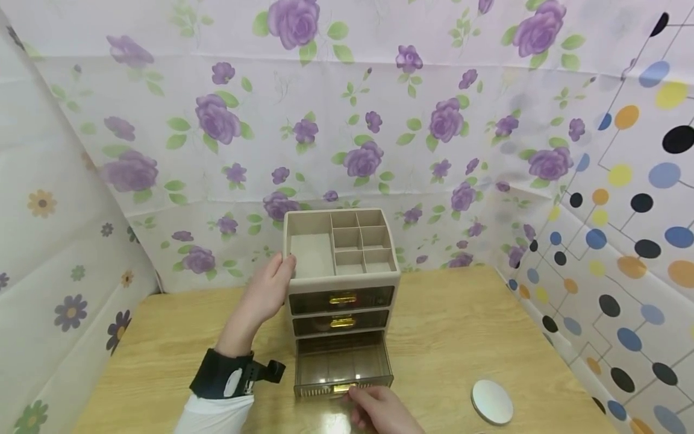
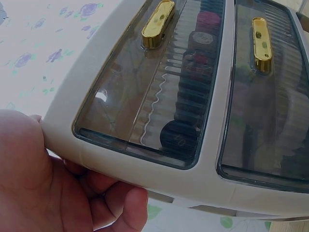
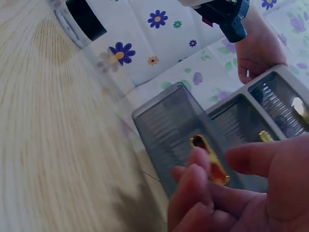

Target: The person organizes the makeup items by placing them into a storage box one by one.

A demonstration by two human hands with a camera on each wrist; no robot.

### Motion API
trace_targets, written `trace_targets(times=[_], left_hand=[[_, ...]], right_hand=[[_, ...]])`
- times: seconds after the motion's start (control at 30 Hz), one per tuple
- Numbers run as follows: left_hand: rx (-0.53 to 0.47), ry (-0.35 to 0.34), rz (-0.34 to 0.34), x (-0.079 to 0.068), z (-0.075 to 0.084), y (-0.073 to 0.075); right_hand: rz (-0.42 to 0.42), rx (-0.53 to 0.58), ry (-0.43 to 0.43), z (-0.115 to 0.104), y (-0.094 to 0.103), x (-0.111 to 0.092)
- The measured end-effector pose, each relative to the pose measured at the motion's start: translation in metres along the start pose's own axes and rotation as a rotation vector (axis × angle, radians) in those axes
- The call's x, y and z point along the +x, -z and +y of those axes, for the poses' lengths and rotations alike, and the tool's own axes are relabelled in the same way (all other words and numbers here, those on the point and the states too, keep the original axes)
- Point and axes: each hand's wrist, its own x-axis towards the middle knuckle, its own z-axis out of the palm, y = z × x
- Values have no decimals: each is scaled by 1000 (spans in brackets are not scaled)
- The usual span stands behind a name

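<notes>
A beige desktop organizer (image 1: 343,278) stands upright on the table, with an open-topped compartment tray and smoky clear drawers below. Its bottom drawer (image 1: 344,366) is pulled out and looks empty; the two above are closed. My left hand (image 1: 267,289) grips the organizer's upper left side, thumb on the top rim and fingers curled along the side. At the bottom drawer's gold handle (image 3: 211,161), my right hand (image 1: 379,410) has thumb and index finger on either side, pinching it. Dark and magenta items (image 2: 198,72) show through a closed drawer in the left wrist view.
A round white disc (image 1: 492,402) lies on the wooden table (image 1: 450,337) to the right. Toward the upper left of the right wrist view is a clear object with a black band (image 3: 79,21). Flowered cloth (image 1: 347,120) hangs close behind the organizer.
</notes>
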Motion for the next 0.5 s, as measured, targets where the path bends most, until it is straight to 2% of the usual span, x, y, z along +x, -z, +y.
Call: trace_targets(times=[0.1, 0.33, 0.5], left_hand=[[-12, 6, -10, 0, 0, 0], [-18, 9, -20, 0, -2, 0], [-15, 5, -13, 1, -2, -1]], right_hand=[[7, -78, 9, -5, 3, -7], [5, -343, 82, -19, 20, -21], [-15, -377, 64, -27, 38, -33]])
